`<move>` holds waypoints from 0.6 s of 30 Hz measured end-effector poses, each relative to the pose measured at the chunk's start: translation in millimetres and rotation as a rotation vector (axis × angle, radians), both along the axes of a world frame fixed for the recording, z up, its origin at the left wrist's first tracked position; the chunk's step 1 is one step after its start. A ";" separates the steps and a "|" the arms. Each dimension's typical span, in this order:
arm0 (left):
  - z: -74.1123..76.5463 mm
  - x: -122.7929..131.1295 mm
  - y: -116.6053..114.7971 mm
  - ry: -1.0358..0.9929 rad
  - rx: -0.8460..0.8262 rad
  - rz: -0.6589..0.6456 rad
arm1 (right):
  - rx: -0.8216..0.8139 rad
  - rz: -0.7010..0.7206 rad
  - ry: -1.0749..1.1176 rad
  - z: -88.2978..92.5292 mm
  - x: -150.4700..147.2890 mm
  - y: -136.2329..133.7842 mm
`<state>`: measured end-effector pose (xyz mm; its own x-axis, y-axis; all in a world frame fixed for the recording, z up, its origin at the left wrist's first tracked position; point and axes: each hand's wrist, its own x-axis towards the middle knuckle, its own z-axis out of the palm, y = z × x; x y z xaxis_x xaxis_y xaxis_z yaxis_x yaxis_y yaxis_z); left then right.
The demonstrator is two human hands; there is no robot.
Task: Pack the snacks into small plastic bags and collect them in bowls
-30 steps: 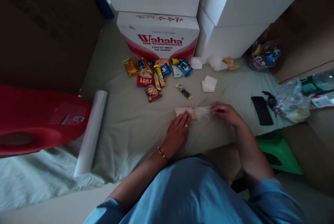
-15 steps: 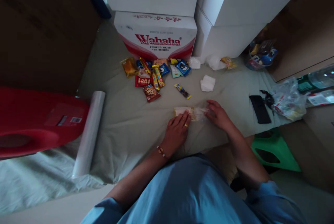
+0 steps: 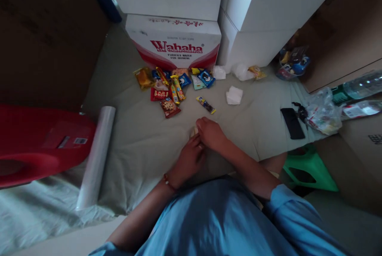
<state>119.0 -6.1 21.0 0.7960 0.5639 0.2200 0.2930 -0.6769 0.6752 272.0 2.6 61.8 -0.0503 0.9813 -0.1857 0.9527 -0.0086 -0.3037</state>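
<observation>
My left hand [image 3: 188,156] and my right hand [image 3: 210,132] meet over the cloth, fingers closed around a small pale packet in clear plastic film [image 3: 194,131]. Most of that packet is hidden beneath the fingers. Just beyond it lies a narrow yellow and blue snack stick [image 3: 205,104]. Farther back to the left is a group of wrapped snacks, with a brown cookie packet [image 3: 170,107] at its near edge. A folded white tissue [image 3: 234,95] rests beyond my right hand.
A roll of clear film [image 3: 97,156] lies at left beside a red plastic object [image 3: 44,140]. A Wahaha carton [image 3: 176,43] stands behind the snacks. At right are a phone [image 3: 293,123], a plastic bag [image 3: 324,110], bottles [image 3: 362,86] and a tub of snacks [image 3: 291,67]. A green stool [image 3: 312,170] stands below.
My right hand has moved left to meet my left hand. The packet, earlier stretched flat with its film spread rightward, is now gathered and mostly covered by both hands.
</observation>
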 end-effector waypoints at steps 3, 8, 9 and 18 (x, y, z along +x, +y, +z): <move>2.2 -25.4 -1.0 -0.132 -0.178 0.148 | 0.111 0.041 -0.056 -9.9 -5.7 -16.1; -1.9 -53.5 -7.5 -0.127 -0.229 0.306 | 0.169 0.024 -0.154 -14.8 -16.9 -29.6; -2.4 -58.4 -7.5 -0.114 -0.194 0.319 | 0.157 0.017 -0.164 -13.3 -18.0 -29.6; -4.7 -127.4 -6.5 -0.013 0.047 0.480 | 0.260 -0.299 0.202 13.0 65.0 -52.3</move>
<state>-8.4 -12.6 16.4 0.4453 0.8561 0.2622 0.5712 -0.4971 0.6532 337.1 -49.7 74.8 0.2326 0.9711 0.0536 0.8415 -0.1733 -0.5117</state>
